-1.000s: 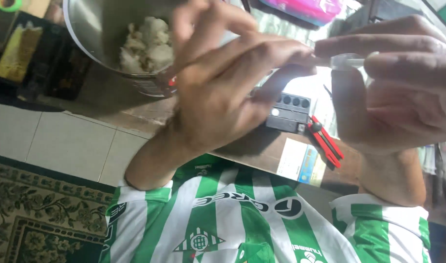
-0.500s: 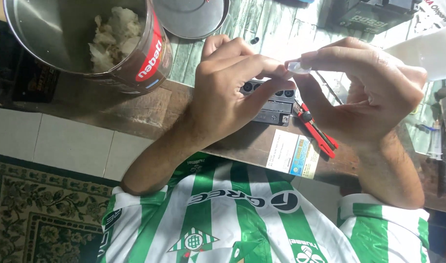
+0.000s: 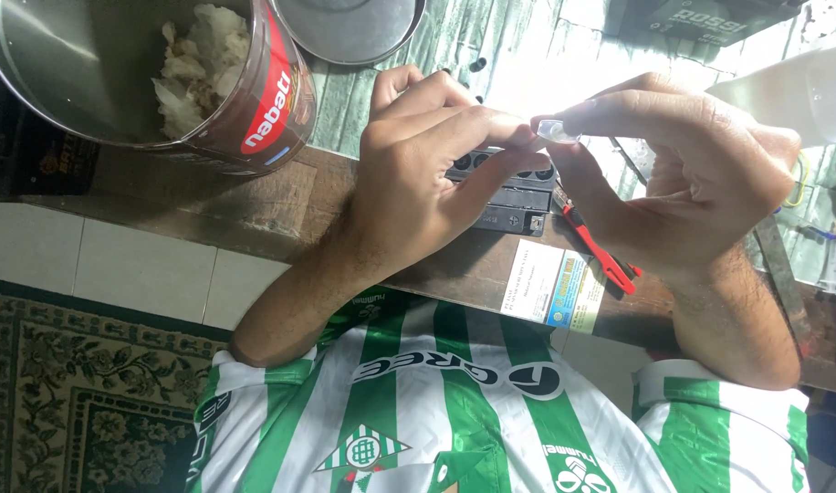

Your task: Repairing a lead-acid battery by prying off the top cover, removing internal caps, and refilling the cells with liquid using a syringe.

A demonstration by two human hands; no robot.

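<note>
Wooden bench [image 3: 254, 196]: tin [image 3: 117, 82], battery [image 3: 514, 196], red pliers [image 3: 600, 256].

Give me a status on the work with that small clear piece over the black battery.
Done: the black battery sits on the bench with a row of round top openings showing. In hand: the left hand and right hand pinch a small clear piece above it. Left: the red-handled pliers lie untouched beside the battery.

Since a second ago, dropped lower in view and drawn apart: left hand [image 3: 427, 173] and right hand [image 3: 683, 173], small clear piece [image 3: 553, 130] pinched between. Round tin [image 3: 162, 82] slid left, its lid [image 3: 350, 27] uncovered at far edge.
</note>
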